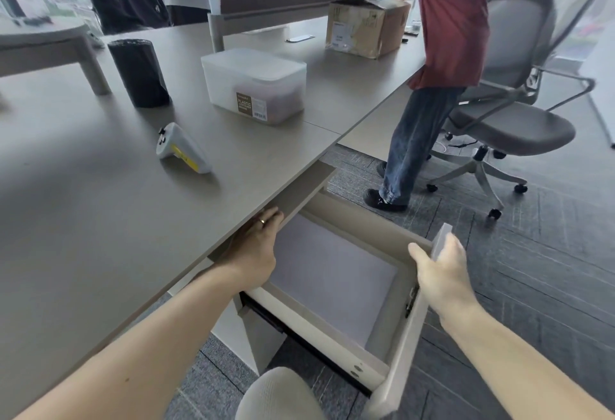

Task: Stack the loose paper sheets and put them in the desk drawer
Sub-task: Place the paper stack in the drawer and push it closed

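The desk drawer (396, 349) stands pulled out below the desktop edge. A pale grey stack of paper sheets (332, 273) lies flat on its bottom. My left hand (256, 250) reaches into the drawer's back left corner, palm down with fingers stretched out over the stack's far edge, partly tucked under the desktop. I see no grip on the sheets. My right hand (439, 273) is closed over the top edge of the drawer front (441, 236), thumb on the inner side.
On the desk (100, 220) sit a grey and yellow controller (181, 150), a black cylinder (138, 73), a lidded clear plastic box (254, 85) and a cardboard box (366, 28). A person in a red shirt (449, 20) stands by an office chair (509, 103) to the right. My knee (279, 396) is below the drawer.
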